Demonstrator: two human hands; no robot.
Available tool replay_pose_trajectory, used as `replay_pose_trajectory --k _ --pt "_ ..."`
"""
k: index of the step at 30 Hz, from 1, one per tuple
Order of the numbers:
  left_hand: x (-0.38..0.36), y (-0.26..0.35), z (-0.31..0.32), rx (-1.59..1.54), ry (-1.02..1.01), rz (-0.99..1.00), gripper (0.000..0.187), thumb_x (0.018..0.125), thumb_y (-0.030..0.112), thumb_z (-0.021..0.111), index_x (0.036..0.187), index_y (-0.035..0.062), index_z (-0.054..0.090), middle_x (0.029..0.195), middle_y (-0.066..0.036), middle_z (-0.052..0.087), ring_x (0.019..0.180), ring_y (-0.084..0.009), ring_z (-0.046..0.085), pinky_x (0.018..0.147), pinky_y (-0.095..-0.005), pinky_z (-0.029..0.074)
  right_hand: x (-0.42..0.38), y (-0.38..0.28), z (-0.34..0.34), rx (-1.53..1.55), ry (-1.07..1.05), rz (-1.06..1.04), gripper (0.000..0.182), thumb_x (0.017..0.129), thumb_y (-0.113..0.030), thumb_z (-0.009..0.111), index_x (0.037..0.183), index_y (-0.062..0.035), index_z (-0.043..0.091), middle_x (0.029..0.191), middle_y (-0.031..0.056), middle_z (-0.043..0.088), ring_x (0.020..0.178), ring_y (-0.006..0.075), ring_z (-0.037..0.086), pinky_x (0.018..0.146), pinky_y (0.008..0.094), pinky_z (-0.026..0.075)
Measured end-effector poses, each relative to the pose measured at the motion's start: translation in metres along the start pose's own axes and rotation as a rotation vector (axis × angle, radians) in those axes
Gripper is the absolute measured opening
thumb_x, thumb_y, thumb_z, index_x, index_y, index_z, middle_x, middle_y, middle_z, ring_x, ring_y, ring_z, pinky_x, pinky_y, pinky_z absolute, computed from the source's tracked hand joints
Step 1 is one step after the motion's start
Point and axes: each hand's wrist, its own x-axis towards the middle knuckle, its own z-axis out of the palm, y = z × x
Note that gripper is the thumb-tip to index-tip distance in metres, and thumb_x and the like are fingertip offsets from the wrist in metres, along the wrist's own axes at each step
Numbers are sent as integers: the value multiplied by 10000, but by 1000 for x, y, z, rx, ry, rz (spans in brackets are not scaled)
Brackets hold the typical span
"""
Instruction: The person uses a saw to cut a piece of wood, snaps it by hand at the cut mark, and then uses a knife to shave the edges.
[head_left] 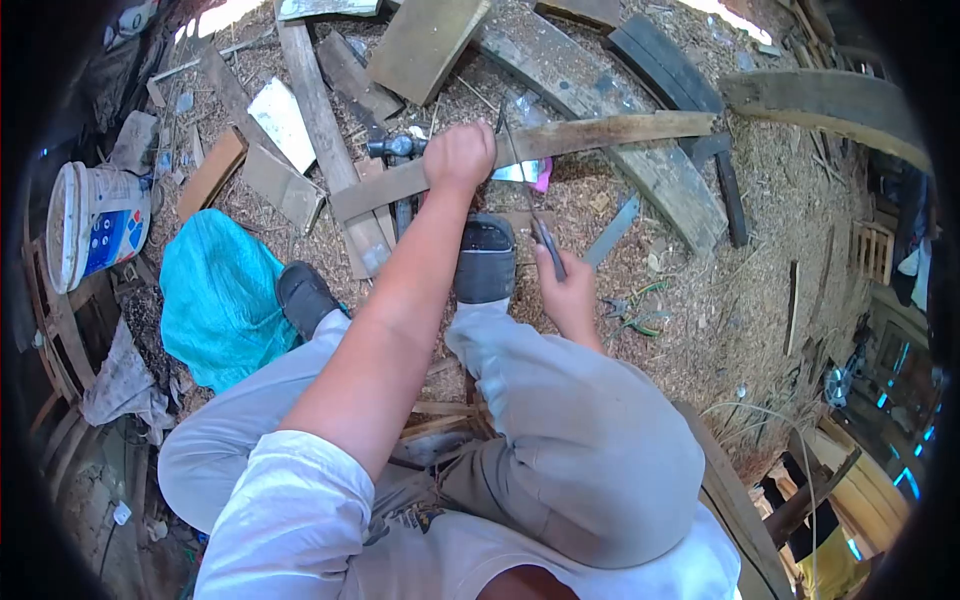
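A long thin wooden board (590, 133) lies crosswise in front of me, over other planks. My left hand (460, 155) is closed around it left of its middle, beside a hammer (398, 146). My right hand (568, 290) grips the dark handle of a narrow-bladed tool (543, 238), whose thin blade reaches up to the board just right of my left hand. The exact kind of tool is hard to make out. My shoe (486, 262) is below the board, between my hands.
A white bucket (105, 225) and a teal sack (222, 300) are on the left. Pliers (635, 310) and a flat grey blade (612, 230) lie right of my right hand. Planks (660, 185) and a dark-handled tool (732, 195) are farther up.
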Motion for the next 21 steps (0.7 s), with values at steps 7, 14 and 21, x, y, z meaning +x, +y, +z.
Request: replay_pose_trajectory --k 7,14,21 --pt "-6 4 -10 -34 -76 -27 596 1047 392 353 861 25 784 956 -266 739 906 -439 727 863 -537 568 -13 32 26 173 101 -107 433 988 -315 697 729 23 620 543 133 520 544 160 464 518 403 385" --pt "-7 5 -9 -16 -100 -29 597 1049 398 351 884 22 785 965 -267 740 915 -435 728 869 -530 571 62 -4 3 13 14 -143 470 993 -344 691 708 23 627 547 45 475 550 103 417 500 367 322" --pt "6 6 -15 -22 -146 -31 626 1052 413 325 916 10 785 1001 -270 738 967 -436 721 905 -529 565 27 7 13 134 52 -183 480 991 -355 682 706 27 624 537 41 485 535 114 427 507 381 360"
